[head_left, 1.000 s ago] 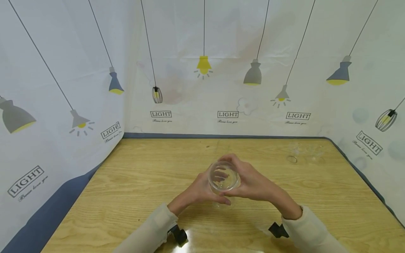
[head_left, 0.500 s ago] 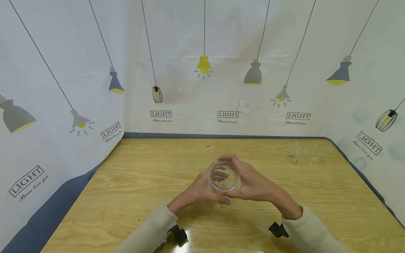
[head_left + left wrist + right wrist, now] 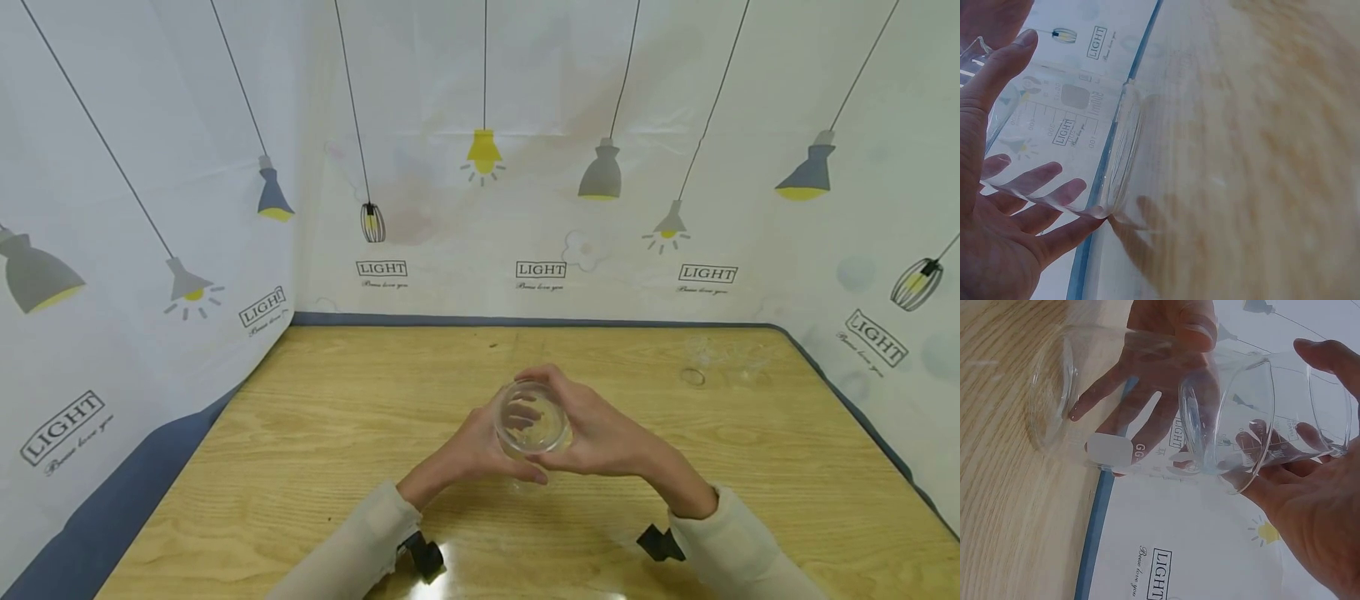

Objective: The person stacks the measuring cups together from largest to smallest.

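Note:
A large clear glass beaker [image 3: 1109,449] with white printed marks and a 500 ml scale stands upright on the wooden table. My left hand [image 3: 476,446] holds it around the side, thumb on one side and fingers spread along the other. Above it, my right hand [image 3: 600,429] grips a smaller clear beaker [image 3: 1291,381] between thumb and fingers. The smaller beaker's base sits inside the mouth of the large one. In the head view, the smaller beaker's round rim faces up and the hands cover most of the large beaker.
More clear glassware [image 3: 750,362] stands at the table's back right, hard to make out, beside a ring-shaped glass rim [image 3: 692,377]. A white curtain [image 3: 450,233] printed with lamps borders the wooden table [image 3: 360,392] at the back and sides.

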Demonstrator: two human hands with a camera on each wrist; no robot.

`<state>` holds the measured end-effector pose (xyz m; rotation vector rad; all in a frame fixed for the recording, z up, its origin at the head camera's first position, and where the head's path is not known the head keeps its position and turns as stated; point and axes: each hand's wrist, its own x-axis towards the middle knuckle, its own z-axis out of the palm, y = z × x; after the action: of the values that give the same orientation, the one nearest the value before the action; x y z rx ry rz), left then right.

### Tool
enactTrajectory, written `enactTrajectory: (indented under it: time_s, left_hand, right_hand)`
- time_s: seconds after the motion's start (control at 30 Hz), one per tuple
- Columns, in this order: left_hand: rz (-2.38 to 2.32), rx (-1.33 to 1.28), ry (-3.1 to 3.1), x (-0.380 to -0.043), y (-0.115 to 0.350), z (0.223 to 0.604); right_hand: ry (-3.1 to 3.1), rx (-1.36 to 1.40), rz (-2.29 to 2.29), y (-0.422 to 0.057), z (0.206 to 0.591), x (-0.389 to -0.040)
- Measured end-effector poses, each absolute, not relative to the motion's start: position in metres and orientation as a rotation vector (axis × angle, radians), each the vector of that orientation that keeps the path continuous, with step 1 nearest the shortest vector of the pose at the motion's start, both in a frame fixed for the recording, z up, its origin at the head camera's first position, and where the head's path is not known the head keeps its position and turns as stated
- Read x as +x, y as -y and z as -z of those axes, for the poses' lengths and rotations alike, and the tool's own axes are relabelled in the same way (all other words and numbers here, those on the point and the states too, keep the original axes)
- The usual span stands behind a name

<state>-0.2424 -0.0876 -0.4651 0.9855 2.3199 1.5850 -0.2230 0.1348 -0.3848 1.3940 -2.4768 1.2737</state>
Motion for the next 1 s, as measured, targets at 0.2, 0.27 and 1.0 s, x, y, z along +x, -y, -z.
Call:
enactTrajectory:
  time_s: [0.2, 0.27, 1.0]
  left_hand:
    - [-1.579, 0.983, -2.334, -0.2418, 0.0874, 0.4629]
    - [-1.580, 0.985, -2.332, -0.2418, 0.0873, 0.4627]
    - [-1.580, 0.987, -2.317, -0.2420, 0.0885, 0.4632]
  right_hand:
    - [2.492, 1.377, -1.280, -0.1339, 0.3851, -0.2231]
    - [2.495, 1.366, -1.283, -0.1335, 0.3856, -0.2231]
    - [2.523, 1.319, -1.307, -0.1318, 0.3873, -0.2228]
